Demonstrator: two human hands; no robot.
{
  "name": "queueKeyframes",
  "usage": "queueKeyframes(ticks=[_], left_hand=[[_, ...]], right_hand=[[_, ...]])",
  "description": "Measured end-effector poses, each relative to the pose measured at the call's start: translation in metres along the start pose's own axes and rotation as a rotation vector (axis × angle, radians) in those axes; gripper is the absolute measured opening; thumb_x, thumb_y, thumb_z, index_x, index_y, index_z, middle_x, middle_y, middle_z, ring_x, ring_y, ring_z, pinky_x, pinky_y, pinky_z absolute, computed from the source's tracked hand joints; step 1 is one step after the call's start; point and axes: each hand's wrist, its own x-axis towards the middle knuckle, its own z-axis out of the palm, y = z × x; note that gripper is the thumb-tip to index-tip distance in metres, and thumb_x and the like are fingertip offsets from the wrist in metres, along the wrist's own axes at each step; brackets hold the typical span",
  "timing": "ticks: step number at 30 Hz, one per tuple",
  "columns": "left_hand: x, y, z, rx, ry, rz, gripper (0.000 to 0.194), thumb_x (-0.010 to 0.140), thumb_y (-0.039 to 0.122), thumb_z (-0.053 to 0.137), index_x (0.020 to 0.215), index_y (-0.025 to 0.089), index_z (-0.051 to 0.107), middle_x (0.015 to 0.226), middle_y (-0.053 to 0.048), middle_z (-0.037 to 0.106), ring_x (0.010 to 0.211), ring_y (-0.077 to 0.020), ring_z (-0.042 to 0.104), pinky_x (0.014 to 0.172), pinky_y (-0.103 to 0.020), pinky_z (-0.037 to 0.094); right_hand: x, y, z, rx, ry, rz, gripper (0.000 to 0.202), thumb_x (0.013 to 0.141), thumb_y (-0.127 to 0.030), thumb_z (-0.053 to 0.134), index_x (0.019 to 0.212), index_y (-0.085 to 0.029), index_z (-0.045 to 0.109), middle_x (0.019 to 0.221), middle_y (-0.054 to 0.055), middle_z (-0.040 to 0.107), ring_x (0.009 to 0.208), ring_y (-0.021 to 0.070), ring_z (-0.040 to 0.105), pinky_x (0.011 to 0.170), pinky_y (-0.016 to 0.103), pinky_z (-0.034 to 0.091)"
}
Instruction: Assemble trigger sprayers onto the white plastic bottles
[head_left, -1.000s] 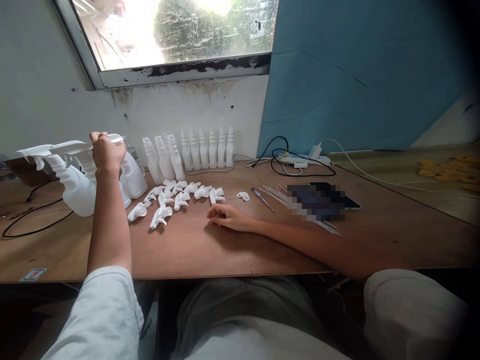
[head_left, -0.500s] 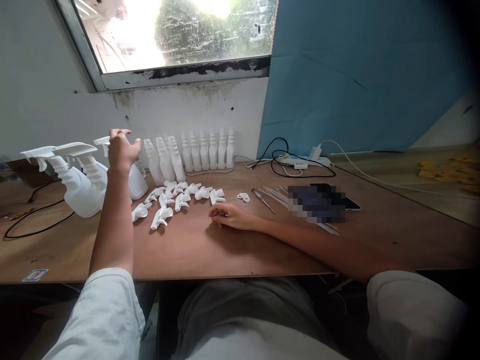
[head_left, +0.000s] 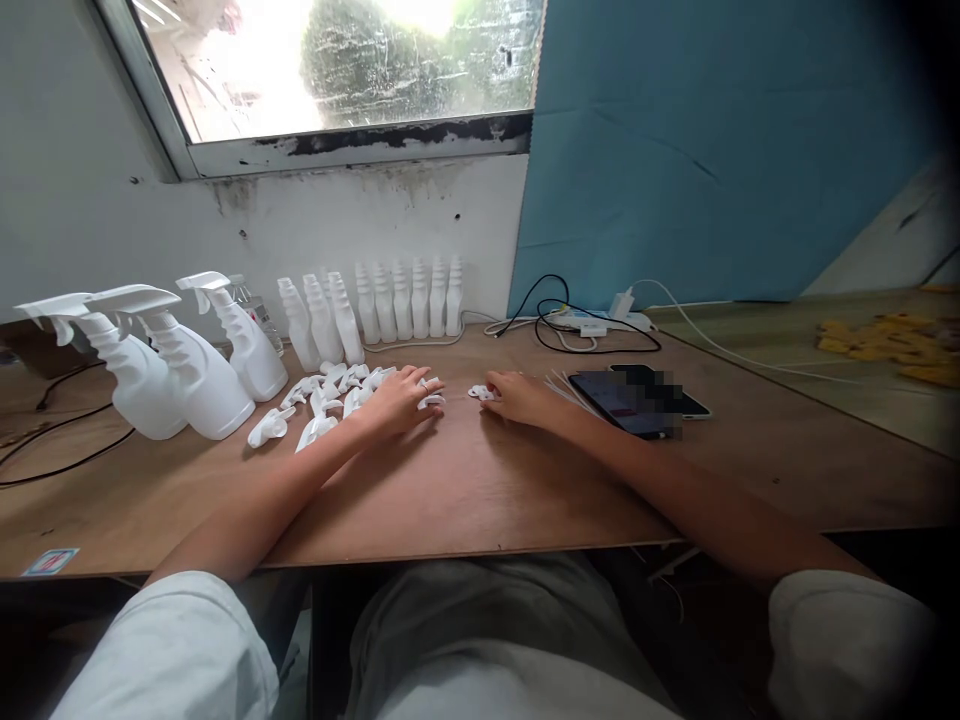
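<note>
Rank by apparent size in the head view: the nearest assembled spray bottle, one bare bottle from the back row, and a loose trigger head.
1. Assembled spray bottle, clearly largest.
2. Bare bottle, though it stands farther back.
3. Loose trigger head, smallest.

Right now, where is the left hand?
In the head view, the left hand lies left of centre on the table, on the loose trigger heads, beside the right hand.

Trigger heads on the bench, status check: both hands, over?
Left hand flat on loose trigger heads, gripping nothing. Right hand by small white part, grip unclear. Phone beside right wrist.
</note>
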Motion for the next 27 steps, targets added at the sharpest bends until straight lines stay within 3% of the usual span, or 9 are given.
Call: queueKeyframes(ticks=[3, 8, 11, 16, 20, 24, 27], left_hand=[[-0.003, 0.0, 0.012, 0.015, -0.012, 0.004, 0.039, 0.091, 0.042, 0.052, 0.123, 0.021, 0.061, 0.131, -0.013, 0.055, 0.118, -0.0292, 0.05, 0.1, -0.044, 0.041], [-0.002, 0.005, 0.017, -0.048, 0.04, 0.036, 0.023, 0.093, 0.028, 0.048, 0.102, 0.016, 0.065, 0.113, -0.011, 0.064, 0.11, -0.0267, 0.054, 0.101, -0.043, 0.039], [-0.005, 0.017, 0.015, -0.269, 0.083, 0.012, 0.022, 0.093, 0.026, 0.045, 0.103, 0.016, 0.061, 0.112, -0.01, 0.065, 0.108, -0.0239, 0.056, 0.098, -0.038, 0.043], [-0.009, 0.037, 0.016, -0.73, 0.164, -0.17, 0.014, 0.088, 0.026, 0.05, 0.096, 0.017, 0.056, 0.095, -0.005, 0.064, 0.08, -0.0171, 0.06, 0.075, -0.03, 0.049], [-0.008, 0.041, 0.02, -0.938, 0.165, -0.172, 0.013, 0.088, 0.029, 0.052, 0.09, 0.016, 0.054, 0.09, -0.005, 0.06, 0.083, -0.0164, 0.058, 0.077, -0.028, 0.048], [-0.008, 0.04, 0.022, -1.009, 0.099, -0.165, 0.019, 0.089, 0.034, 0.053, 0.094, 0.016, 0.052, 0.092, -0.005, 0.057, 0.081, -0.0147, 0.057, 0.075, -0.026, 0.047], [-0.008, 0.04, 0.023, -1.027, 0.103, -0.129, 0.02, 0.089, 0.034, 0.053, 0.097, 0.016, 0.049, 0.094, -0.005, 0.056, 0.084, -0.0147, 0.057, 0.078, -0.026, 0.047]], right_hand=[[-0.002, -0.002, 0.003, 0.008, -0.007, 0.002, 0.018, 0.086, -0.033, 0.059, 0.093, -0.016, 0.058, 0.098, 0.01, 0.067, 0.083, 0.0209, 0.061, 0.061, 0.026, 0.032], [-0.003, -0.003, 0.006, 0.03, 0.001, -0.007, 0.011, 0.088, -0.028, 0.056, 0.089, -0.017, 0.058, 0.095, 0.009, 0.067, 0.083, 0.019, 0.061, 0.065, 0.025, 0.034], [-0.003, -0.003, 0.008, 0.035, 0.02, 0.015, 0.013, 0.087, -0.029, 0.057, 0.087, -0.016, 0.056, 0.093, 0.009, 0.067, 0.082, 0.0197, 0.061, 0.064, 0.026, 0.034], [-0.002, -0.005, 0.011, 0.05, 0.059, 0.052, 0.013, 0.085, -0.027, 0.059, 0.091, -0.016, 0.055, 0.09, 0.01, 0.067, 0.079, 0.0205, 0.061, 0.061, 0.026, 0.033], [-0.002, -0.005, 0.004, 0.095, 0.115, 0.052, 0.011, 0.084, -0.023, 0.056, 0.091, -0.015, 0.055, 0.089, 0.009, 0.067, 0.076, 0.0182, 0.06, 0.063, 0.026, 0.037], [-0.009, -0.011, -0.01, 0.463, 0.252, -0.13, 0.014, 0.084, -0.03, 0.057, 0.09, -0.017, 0.057, 0.086, 0.005, 0.065, 0.071, 0.0145, 0.058, 0.064, 0.025, 0.044], [-0.017, -0.02, -0.017, 0.638, 0.263, -0.292, 0.017, 0.085, -0.033, 0.056, 0.092, -0.018, 0.06, 0.088, 0.005, 0.064, 0.075, 0.0149, 0.058, 0.068, 0.026, 0.047]])
